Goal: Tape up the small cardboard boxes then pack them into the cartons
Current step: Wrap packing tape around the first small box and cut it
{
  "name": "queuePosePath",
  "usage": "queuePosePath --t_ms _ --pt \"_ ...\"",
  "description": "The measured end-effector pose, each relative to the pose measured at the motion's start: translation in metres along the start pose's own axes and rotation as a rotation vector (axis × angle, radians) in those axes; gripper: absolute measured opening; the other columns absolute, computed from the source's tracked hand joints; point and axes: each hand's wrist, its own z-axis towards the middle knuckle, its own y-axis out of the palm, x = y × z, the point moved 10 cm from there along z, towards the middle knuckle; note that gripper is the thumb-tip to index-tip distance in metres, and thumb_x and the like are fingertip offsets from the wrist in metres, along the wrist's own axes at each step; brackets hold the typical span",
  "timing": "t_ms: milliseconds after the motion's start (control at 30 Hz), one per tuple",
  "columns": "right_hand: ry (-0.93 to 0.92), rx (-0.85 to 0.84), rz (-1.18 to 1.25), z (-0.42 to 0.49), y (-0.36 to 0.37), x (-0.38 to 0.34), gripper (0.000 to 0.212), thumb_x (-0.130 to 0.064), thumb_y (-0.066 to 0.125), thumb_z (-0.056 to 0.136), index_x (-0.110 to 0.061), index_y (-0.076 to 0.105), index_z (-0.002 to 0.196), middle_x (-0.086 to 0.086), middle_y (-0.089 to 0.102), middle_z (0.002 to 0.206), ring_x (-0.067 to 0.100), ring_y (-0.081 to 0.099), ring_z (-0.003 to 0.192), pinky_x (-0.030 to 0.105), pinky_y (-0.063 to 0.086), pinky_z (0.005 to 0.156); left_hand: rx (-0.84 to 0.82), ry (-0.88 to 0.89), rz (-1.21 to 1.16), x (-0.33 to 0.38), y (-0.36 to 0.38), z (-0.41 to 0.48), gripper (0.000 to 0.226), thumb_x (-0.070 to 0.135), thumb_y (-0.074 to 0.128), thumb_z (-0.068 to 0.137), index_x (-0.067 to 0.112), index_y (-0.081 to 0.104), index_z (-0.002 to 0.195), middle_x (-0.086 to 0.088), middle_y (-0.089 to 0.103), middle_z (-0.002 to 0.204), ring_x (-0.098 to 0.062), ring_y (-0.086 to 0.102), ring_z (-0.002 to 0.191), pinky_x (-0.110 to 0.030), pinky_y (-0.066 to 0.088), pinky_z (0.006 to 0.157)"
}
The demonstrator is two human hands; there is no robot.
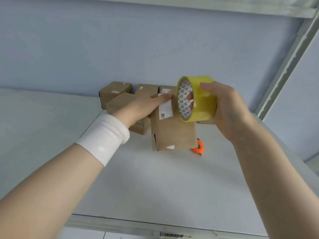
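White desk [155, 187] fills the near view, with a barcode sticker [171, 235] on its front edge, and both forearms reach in over it, the left one wearing a white wristband [105, 137]. Next out, an orange cutter [199, 147] lies on the desk, touching the near right corner of the small cardboard box [174, 133] being worked on. That box sits mid-desk with its long side running away from us. The left hand [146, 106] lies on its far end, fingers stretched flat across the white label [165, 110], pinning it down, not gripping. Right beside it, the right hand [229, 111] is wrapped round the yellow tape roll [202, 99], thumb on the outer band and fingertips showing through the core, with the roll held on edge just over the box's far right corner. I can't tell whether a free end is stuck down yet. So, taping is the step in hand. To do it well, I'd say press the tape end firmly onto the flap seam, hold the box flat under the left hand, draw the roll straight along the seam under tension, then reach for the cutter. Beyond, more small boxes [117, 94] huddle against the pale blue wall [120, 40], and a metal upright [284, 66] climbs at far right. No cartons are in sight.
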Motion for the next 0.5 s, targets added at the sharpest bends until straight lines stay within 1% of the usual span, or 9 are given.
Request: queuePosePath --t_ms 67,133,167,233,267,333,367,433,500 --pt "0.072 0.038 -0.037 0.011 0.002 0.020 0.014 -0.018 0.054 0.088 -0.015 0.065 0.079 0.000 0.071 0.070 0.020 0.068 0.068 0.032 0.057 0.064 0.007 -0.145 0.036 -0.030 0.007 -0.003 0.045 0.066 0.048 0.082 0.024 0.066 0.086 0.001 0.071 0.087 -0.018 0.065 0.082 -0.029 0.050 0.072" --pt "0.079 0.064 -0.088 0.016 0.007 0.035 0.017 -0.023 0.054 0.093 -0.015 0.065 0.082 0.002 0.072 0.078 0.024 0.069 0.082 0.037 0.056 0.078 0.079 -0.183 0.041 -0.048 0.010 -0.005 0.045 0.063 0.047 0.085 0.022 0.066 0.083 -0.002 0.070 0.088 -0.021 0.064 0.084 -0.033 0.049 0.074" --pt "0.049 0.064 -0.115 0.017 0.010 0.038 0.020 -0.027 0.053 0.094 -0.016 0.065 0.083 0.000 0.073 0.078 0.021 0.070 0.082 0.034 0.057 0.077 0.155 -0.150 0.041 -0.050 0.008 -0.004 0.042 0.059 0.048 0.086 0.021 0.065 0.082 0.001 0.069 0.084 -0.020 0.064 0.083 -0.031 0.048 0.069" --pt "-0.014 0.077 -0.147 0.020 0.012 0.041 0.025 -0.033 0.051 0.095 -0.015 0.065 0.084 -0.005 0.072 0.070 0.011 0.069 0.070 0.022 0.055 0.064 0.310 -0.072 0.052 -0.047 -0.002 -0.002 0.036 0.052 0.052 0.088 0.018 0.062 0.084 0.007 0.065 0.076 -0.013 0.062 0.073 -0.027 0.044 0.056" --pt "-0.036 0.096 -0.150 0.021 0.012 0.042 0.028 -0.035 0.051 0.095 -0.014 0.064 0.084 -0.007 0.071 0.066 0.006 0.068 0.064 0.016 0.052 0.059 0.348 -0.056 0.037 -0.046 -0.003 -0.002 0.032 0.049 0.054 0.088 0.018 0.059 0.085 0.008 0.063 0.075 -0.011 0.061 0.071 -0.027 0.043 0.054" --pt "-0.053 0.124 -0.167 0.022 0.010 0.050 0.028 -0.039 0.050 0.094 -0.015 0.063 0.087 -0.010 0.071 0.064 0.001 0.066 0.062 0.012 0.049 0.058 0.342 -0.070 -0.041 -0.051 0.003 0.002 0.030 0.043 0.055 0.090 0.014 0.058 0.093 0.003 0.064 0.083 -0.017 0.062 0.078 -0.031 0.047 0.064" --pt "-0.047 0.127 -0.193 0.022 0.010 0.057 0.026 -0.040 0.051 0.094 -0.016 0.062 0.091 -0.010 0.072 0.070 0.003 0.068 0.070 0.015 0.051 0.066 0.320 -0.095 -0.073 -0.056 0.008 0.005 0.031 0.040 0.056 0.090 0.011 0.059 0.100 -0.002 0.065 0.091 -0.020 0.062 0.086 -0.033 0.047 0.072" --pt "-0.007 0.114 -0.264 0.020 0.011 0.077 0.023 -0.039 0.054 0.092 -0.018 0.060 0.099 -0.005 0.072 0.086 0.011 0.066 0.089 0.029 0.051 0.086 0.277 -0.171 -0.166 -0.069 0.019 0.006 0.031 0.034 0.057 0.091 0.008 0.061 0.106 -0.009 0.065 0.105 -0.022 0.060 0.096 -0.031 0.046 0.081" --pt "-0.013 0.094 -0.329 0.015 0.015 0.087 0.017 -0.038 0.054 0.092 -0.022 0.059 0.095 -0.007 0.071 0.085 0.011 0.064 0.091 0.031 0.048 0.087 0.280 -0.215 -0.274 -0.077 0.025 0.004 0.024 0.030 0.059 0.090 0.010 0.063 0.103 -0.008 0.065 0.103 -0.016 0.060 0.088 -0.025 0.047 0.075"
